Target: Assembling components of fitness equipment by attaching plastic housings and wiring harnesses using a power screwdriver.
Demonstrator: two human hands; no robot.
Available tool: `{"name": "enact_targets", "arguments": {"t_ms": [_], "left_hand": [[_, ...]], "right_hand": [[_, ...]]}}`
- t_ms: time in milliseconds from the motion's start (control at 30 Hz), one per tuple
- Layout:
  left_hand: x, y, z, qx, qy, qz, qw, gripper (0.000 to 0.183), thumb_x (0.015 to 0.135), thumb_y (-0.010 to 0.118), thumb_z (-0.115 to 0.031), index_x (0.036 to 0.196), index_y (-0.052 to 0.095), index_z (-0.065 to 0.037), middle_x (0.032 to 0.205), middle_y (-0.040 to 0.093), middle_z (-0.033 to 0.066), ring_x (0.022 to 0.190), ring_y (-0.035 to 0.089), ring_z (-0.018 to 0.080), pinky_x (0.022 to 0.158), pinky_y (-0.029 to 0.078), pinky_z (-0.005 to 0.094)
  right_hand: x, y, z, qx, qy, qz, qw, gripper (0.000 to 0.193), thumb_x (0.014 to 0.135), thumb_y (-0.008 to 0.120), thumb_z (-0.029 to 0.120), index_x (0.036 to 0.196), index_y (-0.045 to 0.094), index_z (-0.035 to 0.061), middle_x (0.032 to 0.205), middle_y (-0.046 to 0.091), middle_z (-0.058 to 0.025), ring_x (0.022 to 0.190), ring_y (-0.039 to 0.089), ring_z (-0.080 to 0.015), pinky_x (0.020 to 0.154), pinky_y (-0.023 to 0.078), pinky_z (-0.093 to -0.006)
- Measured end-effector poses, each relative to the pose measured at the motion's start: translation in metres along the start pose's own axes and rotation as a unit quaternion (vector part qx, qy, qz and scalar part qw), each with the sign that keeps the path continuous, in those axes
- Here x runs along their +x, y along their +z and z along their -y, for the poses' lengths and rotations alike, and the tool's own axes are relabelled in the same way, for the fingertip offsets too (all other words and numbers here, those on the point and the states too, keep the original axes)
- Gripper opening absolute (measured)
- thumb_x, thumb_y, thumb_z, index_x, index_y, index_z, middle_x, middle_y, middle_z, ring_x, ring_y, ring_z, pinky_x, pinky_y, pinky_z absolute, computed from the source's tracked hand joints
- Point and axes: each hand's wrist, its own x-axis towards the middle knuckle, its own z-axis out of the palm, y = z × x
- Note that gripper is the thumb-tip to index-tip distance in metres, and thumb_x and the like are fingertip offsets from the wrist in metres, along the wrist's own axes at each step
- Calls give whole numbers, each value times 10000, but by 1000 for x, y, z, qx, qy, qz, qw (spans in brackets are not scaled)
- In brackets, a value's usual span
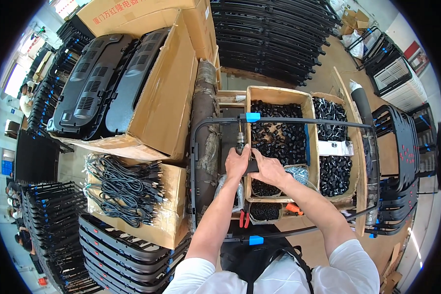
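My left hand [236, 164] is wrapped round the front of a dark power drill [240, 140], just behind its metal chuck. My right hand [270, 170] closes on the drill's black body from the other side; its fingertips are partly hidden. The bit points away from me and meets the far rail of a black rounded frame [289, 119] beside a piece of blue tape [253, 117]. Whether the bit sits in a screw is too small to tell. The frame lies across the workstand, its near rail passing in front of my body with another blue tape piece [256, 240].
Beneath the frame, a wooden parts box [314, 142] holds small black caps and screws. Red-handled pliers [244, 218] hang near me. At left stand a carton [164, 103] of black plastic housings and bundled black cables [127, 191]. Stacked black frames [274, 39] rise beyond.
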Motion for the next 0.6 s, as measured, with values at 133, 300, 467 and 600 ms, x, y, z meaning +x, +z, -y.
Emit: {"name": "enact_targets", "arguments": {"t_ms": [133,300,467,600], "left_hand": [[3,0,-4,-3,4,5,1000,754,914,628,-648,1207,647,47,1176,711,305,1156,674,455,995,508,489],[7,-2,-7,-6,-12,10,1000,741,909,651,-627,1224,645,44,1189,715,281,1169,677,427,1000,504,476],[13,1,-9,-4,-21,-6,1000,724,901,688,-597,1240,639,41,1193,724,259,1168,687,402,1001,507,460],[9,-1,-8,15,-18,-12,1000,824,859,689,-650,1295,600,43,1210,712,288,1174,685,415,1018,514,469]], "right_hand": [[3,-2,-4,12,5,2,1000,884,821,801,350,1476,321,0,1146,707,-281,1016,708,-465,844,591,-526],[7,-5,-4,4,24,23,999,937,835,789,363,1521,271,-9,1179,702,-297,1033,707,-465,876,582,-532],[12,-3,-11,11,5,30,999,775,827,793,344,1430,427,22,1221,646,-242,1109,671,-440,904,574,-512],[11,0,-8,26,-38,8,999,616,812,804,279,1318,540,48,1310,515,-178,1191,611,-414,932,563,-497]]}}
